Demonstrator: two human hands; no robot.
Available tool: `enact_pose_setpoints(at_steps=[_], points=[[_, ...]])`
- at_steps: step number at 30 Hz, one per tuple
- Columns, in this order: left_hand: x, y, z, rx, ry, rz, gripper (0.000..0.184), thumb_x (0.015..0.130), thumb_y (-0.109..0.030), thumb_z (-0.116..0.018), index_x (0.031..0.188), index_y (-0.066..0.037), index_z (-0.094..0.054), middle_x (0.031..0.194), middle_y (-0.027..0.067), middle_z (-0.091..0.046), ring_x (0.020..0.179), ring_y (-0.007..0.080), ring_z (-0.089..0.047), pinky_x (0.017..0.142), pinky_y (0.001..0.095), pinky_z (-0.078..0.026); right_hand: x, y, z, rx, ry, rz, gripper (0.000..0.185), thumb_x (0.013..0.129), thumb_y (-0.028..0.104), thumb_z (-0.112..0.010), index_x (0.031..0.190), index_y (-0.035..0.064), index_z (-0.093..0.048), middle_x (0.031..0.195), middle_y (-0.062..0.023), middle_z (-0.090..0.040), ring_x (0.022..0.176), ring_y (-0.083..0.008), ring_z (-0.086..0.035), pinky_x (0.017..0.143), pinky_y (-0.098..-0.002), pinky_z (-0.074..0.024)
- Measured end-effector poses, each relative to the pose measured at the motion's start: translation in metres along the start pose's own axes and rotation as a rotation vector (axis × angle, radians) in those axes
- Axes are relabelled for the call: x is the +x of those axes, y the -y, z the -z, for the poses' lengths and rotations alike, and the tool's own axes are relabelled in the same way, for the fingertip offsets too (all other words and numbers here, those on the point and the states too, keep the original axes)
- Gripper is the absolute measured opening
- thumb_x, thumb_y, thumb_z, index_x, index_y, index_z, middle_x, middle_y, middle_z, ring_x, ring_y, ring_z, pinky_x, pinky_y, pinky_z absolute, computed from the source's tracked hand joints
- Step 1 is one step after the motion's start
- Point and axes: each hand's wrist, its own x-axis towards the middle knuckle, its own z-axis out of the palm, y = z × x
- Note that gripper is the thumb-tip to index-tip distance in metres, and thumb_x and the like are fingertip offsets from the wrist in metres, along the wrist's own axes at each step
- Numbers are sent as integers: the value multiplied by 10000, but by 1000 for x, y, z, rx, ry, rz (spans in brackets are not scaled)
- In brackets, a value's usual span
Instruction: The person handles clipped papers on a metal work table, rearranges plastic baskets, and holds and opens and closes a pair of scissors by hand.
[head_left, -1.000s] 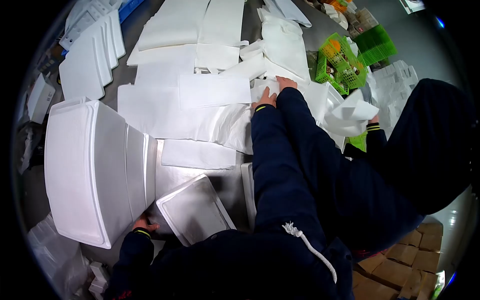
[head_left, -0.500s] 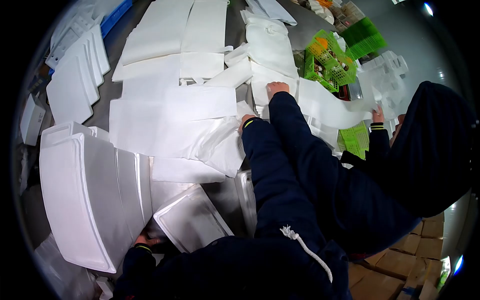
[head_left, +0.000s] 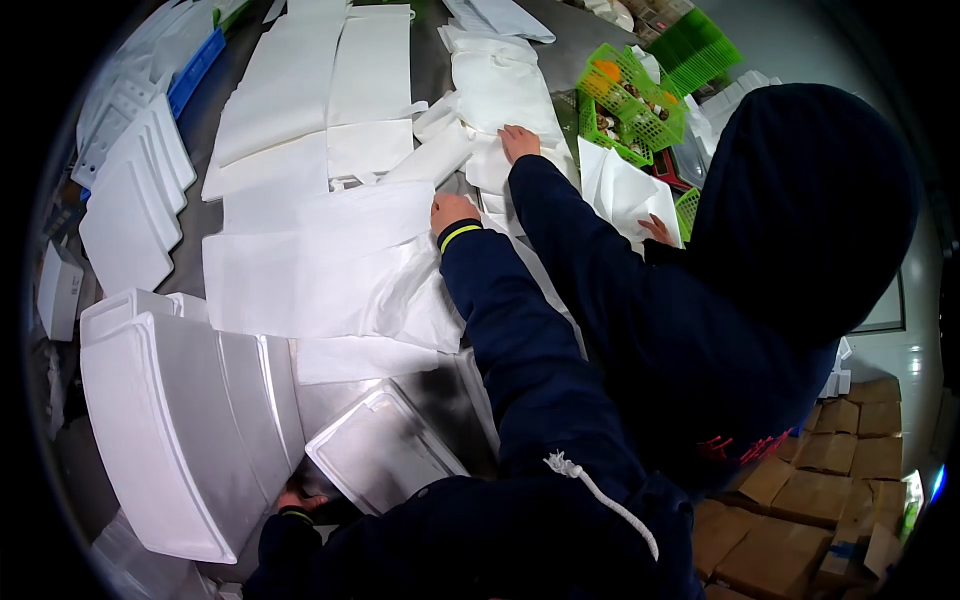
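Note:
My left hand [head_left: 302, 497] is low beside the bottom edge of a stack of white foam boxes [head_left: 190, 430]; its fingers are partly hidden in shadow. At the right edge of a white sheet [head_left: 370, 208] on the table, my right hand [head_left: 456, 212] has its fingers closed on the sheet's corner. Crumpled white sheeting [head_left: 415, 300] lies just below it. A co-worker's hand [head_left: 520, 143] rests on another pile of white sheets [head_left: 500, 90], and their other hand [head_left: 657, 230] touches a curved white sheet [head_left: 620, 190].
A co-worker in a dark hood [head_left: 810, 200] leans in from the right. An open white foam box [head_left: 385, 450] lies tilted near my body. Green baskets [head_left: 635, 105] stand at the back right, white lids [head_left: 135, 215] at the left, cardboard boxes [head_left: 800, 500] at the lower right.
The view has shifted, moving the table's contents left and down. My right hand has gone from spread fingers to closed at the sheet's edge. The co-worker has leaned farther in, their loose sheet lowered.

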Motion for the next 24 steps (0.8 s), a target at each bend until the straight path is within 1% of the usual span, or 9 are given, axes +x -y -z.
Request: enact_pose_setpoints(at_steps=[1,4,7,11,14,16,19,22,24], points=[[-11,-15,14,-34,64,97,885,531,-371,-803,1220,-2,-388,1151,222,-530,1066,354,-513,878,363,-437,-1,0,-5,2,1,-4,150,799,176,-503,818,86,-622,837,-162,-628,813,-327,-608,719,-418,-489],[-24,-35,31,4,80,134,895,520,-377,-807,1223,-7,-392,1153,222,-529,1070,352,-512,879,361,-436,-8,3,-3,104,-37,6,149,793,165,-492,808,80,-613,807,-170,-625,795,-353,-603,709,-440,-483],[-10,-21,21,8,58,91,888,513,-372,-818,1210,-7,-407,1158,211,-529,1077,348,-508,891,359,-427,-32,23,23,197,-111,53,143,785,168,-491,771,79,-602,768,-162,-611,739,-357,-583,676,-434,-471],[-3,-19,21,92,42,37,880,534,-421,-810,1187,28,-429,1108,233,-551,1052,366,-519,872,382,-431,-90,40,74,337,-184,145,135,739,96,-466,678,77,-585,679,-148,-598,679,-342,-577,630,-413,-467],[1,-20,25,84,89,-16,838,536,-433,-812,1121,64,-474,1065,251,-562,1017,369,-537,839,387,-448,-157,33,91,391,-348,284,146,766,106,-456,708,45,-575,687,-151,-594,665,-332,-578,612,-396,-458],[-4,-20,21,105,-63,-87,774,540,-420,-814,1054,73,-510,1036,262,-569,989,369,-551,830,388,-451,-217,22,100,534,-327,367,140,768,85,-446,722,26,-564,676,-154,-582,632,-313,-575,589,-366,-452],[21,2,8,95,-109,-200,787,527,-467,-802,1029,82,-544,1016,264,-582,977,358,-563,825,388,-455,-318,7,101,700,-176,279,118,757,54,-446,719,21,-552,627,-133,-552,575,-254,-553,558,-316,-436],[14,-4,14,96,-112,-315,616,622,-382,-768,961,88,-559,936,262,-603,892,358,-592,772,408,-469,-417,-10,72,800,-104,132,99,765,74,-480,723,24,-554,600,-106,-537,546,-193,-529,537,-295,-420],[8,-18,10,215,192,-386,447,662,-324,-727,891,34,-590,887,227,-619,879,354,-595,761,397,-465,-473,-18,51,878,-104,109,106,779,100,-499,726,26,-556,588,-101,-536,523,-172,-515,512,-285,-409]])
